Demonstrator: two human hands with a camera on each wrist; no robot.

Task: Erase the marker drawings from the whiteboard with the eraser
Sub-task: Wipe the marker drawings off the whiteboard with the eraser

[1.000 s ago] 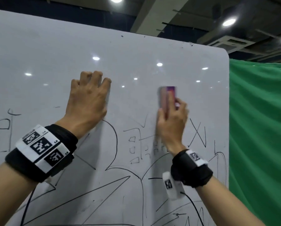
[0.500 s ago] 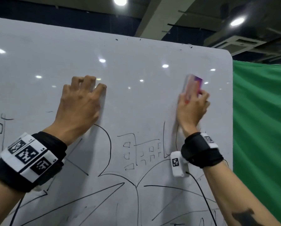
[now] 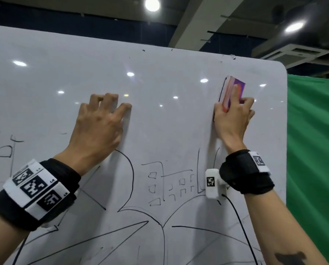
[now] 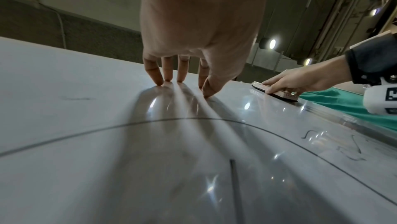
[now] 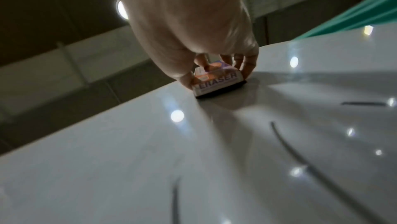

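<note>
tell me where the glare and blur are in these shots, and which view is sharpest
Head view: sharpest; ceiling lights reflect as bright spots across the whiteboard, and the drawings stay crisp. Left wrist view: the left hand looms soft and close, throwing long finger shadows on the glossy board, with starry glints. Right wrist view: dimmest and blurriest; the eraser label is still readable, marker lines smeared.

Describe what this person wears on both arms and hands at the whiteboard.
Both hands are bare, no gloves or sleeves. The left wrist carries a wide black band topped with three white tiles printed with black square codes. The right wrist has a similar black band with one coded tile, plus a white camera block trailing a thin black cable.
</note>
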